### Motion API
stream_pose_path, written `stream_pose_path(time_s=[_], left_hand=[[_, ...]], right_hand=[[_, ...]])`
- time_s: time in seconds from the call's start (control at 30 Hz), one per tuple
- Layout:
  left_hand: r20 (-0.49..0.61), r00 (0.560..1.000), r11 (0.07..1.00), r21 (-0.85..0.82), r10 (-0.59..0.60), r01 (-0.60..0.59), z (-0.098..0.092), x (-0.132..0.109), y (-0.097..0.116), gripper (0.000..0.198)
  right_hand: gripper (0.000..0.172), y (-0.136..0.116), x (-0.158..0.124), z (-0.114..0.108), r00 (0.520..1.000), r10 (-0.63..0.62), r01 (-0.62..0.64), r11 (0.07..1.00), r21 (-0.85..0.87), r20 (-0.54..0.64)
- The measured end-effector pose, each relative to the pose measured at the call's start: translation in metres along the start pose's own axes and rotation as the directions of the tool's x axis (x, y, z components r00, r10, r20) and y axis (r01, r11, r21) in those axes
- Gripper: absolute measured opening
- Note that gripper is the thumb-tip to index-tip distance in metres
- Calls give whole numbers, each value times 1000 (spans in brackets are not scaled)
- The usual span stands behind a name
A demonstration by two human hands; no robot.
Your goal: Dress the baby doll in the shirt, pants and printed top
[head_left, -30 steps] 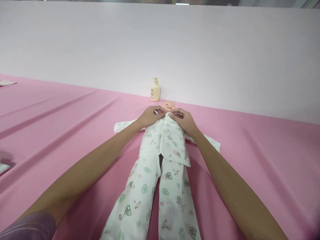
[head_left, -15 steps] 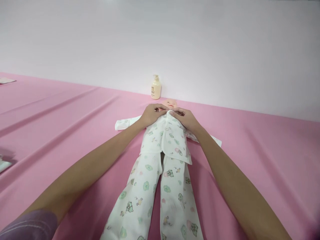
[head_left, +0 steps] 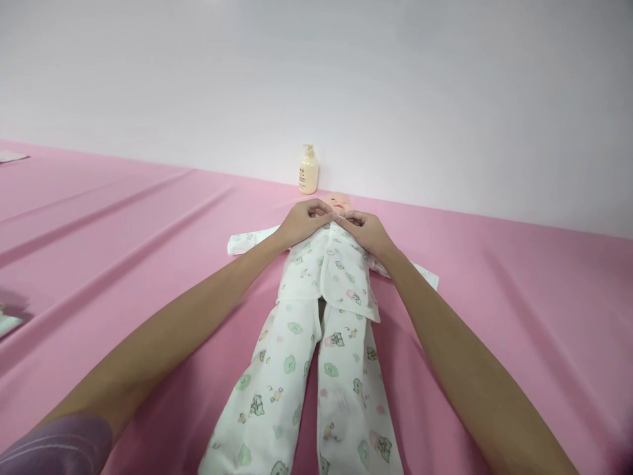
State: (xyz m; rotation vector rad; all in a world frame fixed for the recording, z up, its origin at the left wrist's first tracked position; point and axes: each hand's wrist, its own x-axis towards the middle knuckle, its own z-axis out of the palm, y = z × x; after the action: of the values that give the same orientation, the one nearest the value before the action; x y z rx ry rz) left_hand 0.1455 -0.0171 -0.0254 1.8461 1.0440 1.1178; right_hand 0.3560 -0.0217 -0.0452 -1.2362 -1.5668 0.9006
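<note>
A doll (head_left: pixel 339 200) lies on its back, its face showing beyond my fingers. It wears a white jacket (head_left: pixel 302 270) with green and pink prints, and matching trousers (head_left: pixel 284 376) stretch toward me. At the jacket's neckline, my left hand (head_left: pixel 307 221) pinches the cloth from the left. My right hand (head_left: pixel 364 231) grips the collar edge from the right, with thumb and fingers together. The fingertips of both hands meet at the top of the front opening, and they hide the fastening there. Both sleeves of the jacket lie spread out sideways.
Behind the doll's head a cream pump bottle (head_left: pixel 308 173) stands against the pale wall (head_left: pixel 316 79). Pink cloth (head_left: pixel 123 224) with long creases covers the surface. Pale items lie at the far left edge, partly cut off.
My fingertips have drawn closer together at the neckline, and my left thumb now reaches over the collar's top. The jacket and trousers lie as before.
</note>
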Motion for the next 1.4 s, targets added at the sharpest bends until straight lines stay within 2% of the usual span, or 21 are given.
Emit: stream_pose_path(time_s=[0.27, 0.47, 0.73, 1.0, 1.27, 1.4], left_hand=[[19, 995, 995, -2, -97, 98, 2, 2, 5, 25], [15, 995, 994, 38, -99, 98, 0, 1, 1, 25], [94, 994, 994, 96, -54, 45, -9, 2, -1, 39], [173, 984, 999, 22, -43, 40, -15, 9, -12, 26], [127, 980, 983, -79, -155, 166, -7, 8, -9, 18], [93, 979, 982, -39, -180, 184, -3, 2, -1, 20]], right_hand=[[35, 1, -3, 2, 999, -32, 33, 999, 13, -22], [40, 3, -3, 2, 999, -40, 41, 999, 26, -23], [37, 1, -4, 0, 999, -42, 42, 999, 24, -18], [42, -1, -6, -1, 1000, -11, 11, 999, 50, 2], [44, 10, -3, -3, 1000, -23, 21, 996, 91, 16], [45, 10, -4, -4, 999, -32, 29, 990, 139, 22]])
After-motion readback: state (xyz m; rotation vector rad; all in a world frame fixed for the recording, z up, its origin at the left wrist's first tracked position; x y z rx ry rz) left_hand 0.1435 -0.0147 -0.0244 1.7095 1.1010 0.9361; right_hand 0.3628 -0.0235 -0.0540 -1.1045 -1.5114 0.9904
